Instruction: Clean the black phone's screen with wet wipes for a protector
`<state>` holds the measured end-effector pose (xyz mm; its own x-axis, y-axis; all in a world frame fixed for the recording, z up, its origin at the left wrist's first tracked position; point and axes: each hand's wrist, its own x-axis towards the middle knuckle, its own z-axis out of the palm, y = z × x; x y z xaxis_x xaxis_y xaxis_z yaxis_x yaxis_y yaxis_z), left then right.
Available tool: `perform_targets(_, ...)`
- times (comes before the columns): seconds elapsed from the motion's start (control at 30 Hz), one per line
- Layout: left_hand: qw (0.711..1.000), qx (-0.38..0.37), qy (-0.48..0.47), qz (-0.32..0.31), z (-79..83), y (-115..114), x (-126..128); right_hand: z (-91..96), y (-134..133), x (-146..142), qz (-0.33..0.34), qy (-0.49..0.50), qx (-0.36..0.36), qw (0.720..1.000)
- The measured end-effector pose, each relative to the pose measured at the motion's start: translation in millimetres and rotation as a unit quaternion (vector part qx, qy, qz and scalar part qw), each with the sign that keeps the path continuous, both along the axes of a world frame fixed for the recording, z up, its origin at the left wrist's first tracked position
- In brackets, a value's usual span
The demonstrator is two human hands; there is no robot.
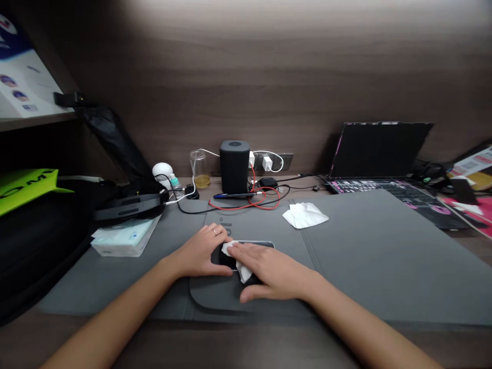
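Across the table, I'd worry first about the grey folded mat covering most of it: a hard push could shift its loose-looking layers and carry everything on top. Farther back, a glass jar with some amber liquid stands just beside the black speaker, with a white cord close by; a tug on that cord might tip it. The red cable loops onto the mat beyond the hands, where a straying finger could snag it. The dark-screened phone lies flat on the mat, near its front edge and directly ahead of me, and I judge it could skid if the left side let go under sideways pressure. Smaller again, the white tissue on that screen is crumpled; it may bunch or tear if rubbed hard, leaving bare fingertips to smear the glass.

As for pose, I have both forearms reaching in from the lower corners and converging on the phone. My left hand clasps its left end, thumb along the near edge and fingers at the far one. My right hand is laid nearly flat over the tissue, palm down and not closed, fingers together and pointing left, thumb spread away toward me. How firmly those fingertips press, I cannot tell.
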<state>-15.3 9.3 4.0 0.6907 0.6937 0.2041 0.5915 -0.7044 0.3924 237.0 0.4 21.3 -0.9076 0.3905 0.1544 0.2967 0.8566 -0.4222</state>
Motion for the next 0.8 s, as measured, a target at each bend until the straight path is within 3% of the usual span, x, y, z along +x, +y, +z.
perform_targets(0.33, 1.0, 0.006, 0.001, 0.011, -5.7, 2, 0, -0.6, -7, -26, 0.026, 0.002, -0.004, 1.0)
perform_targets(0.5, 1.0, 0.008, 0.003, 0.012, -6.2, 1, -1, 3.4, -7, -22, 0.053, 0.013, -0.028, 0.998)
perform_targets(0.8, 1.0, -0.009, 0.012, 0.014, 0.4, -1, -1, 17.5, 0, 6, -0.001, -0.004, -0.085, 0.996)
